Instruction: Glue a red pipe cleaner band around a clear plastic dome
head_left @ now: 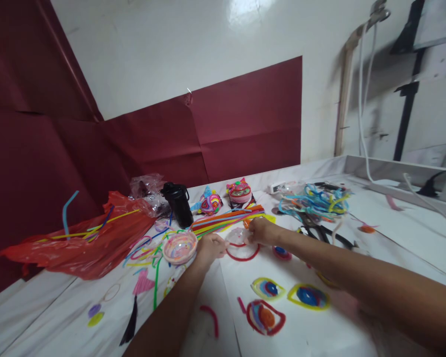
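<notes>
My left hand (209,248) and my right hand (262,231) reach out over a white table (319,337) and hold a clear round plastic piece (238,237) between them. A red pipe cleaner ring (243,256) curves under that piece. Just left of my left hand sits a small bowl (180,247) wound with coloured pipe cleaners. Behind my hands lies a bundle of straight pipe cleaners (226,220) in orange, green and yellow.
Coloured eye-shaped pieces (308,296) lie near me. A black bottle (179,203), two decorated craft heads (239,191), a red plastic bag (82,243), tangled blue pipe cleaners (315,201) and black scissors (321,232) stand farther back. A maroon sheet covers the wall.
</notes>
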### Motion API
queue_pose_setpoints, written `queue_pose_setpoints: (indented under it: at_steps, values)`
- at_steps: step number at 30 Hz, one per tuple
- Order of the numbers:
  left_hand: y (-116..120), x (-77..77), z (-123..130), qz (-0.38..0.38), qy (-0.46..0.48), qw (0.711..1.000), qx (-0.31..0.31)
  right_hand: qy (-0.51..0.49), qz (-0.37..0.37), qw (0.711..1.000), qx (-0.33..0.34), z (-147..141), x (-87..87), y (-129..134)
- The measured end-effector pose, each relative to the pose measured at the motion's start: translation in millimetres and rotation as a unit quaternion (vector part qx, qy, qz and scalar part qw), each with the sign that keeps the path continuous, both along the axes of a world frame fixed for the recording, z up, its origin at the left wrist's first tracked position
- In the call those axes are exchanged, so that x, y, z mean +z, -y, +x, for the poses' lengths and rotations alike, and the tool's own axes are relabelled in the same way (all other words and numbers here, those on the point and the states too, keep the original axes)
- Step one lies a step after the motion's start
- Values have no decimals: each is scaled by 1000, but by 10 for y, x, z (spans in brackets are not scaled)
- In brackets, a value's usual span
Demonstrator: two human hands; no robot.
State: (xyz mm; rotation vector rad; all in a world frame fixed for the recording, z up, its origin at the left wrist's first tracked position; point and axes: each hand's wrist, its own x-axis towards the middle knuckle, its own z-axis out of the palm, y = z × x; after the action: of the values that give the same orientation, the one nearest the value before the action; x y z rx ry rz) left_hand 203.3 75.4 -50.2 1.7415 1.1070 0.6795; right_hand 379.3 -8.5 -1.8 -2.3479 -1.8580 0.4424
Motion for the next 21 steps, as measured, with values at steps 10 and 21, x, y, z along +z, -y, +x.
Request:
queue_pose_setpoints:
  at_steps: [10, 21]
  values:
    - [-43, 29, -19, 63, -63, 996, -1, -1, -5, 1000, 16, 8, 21, -7]
    - [-35, -7, -15, 50, -59, 997, -23, -65, -9, 995, 76, 117, 108, 49]
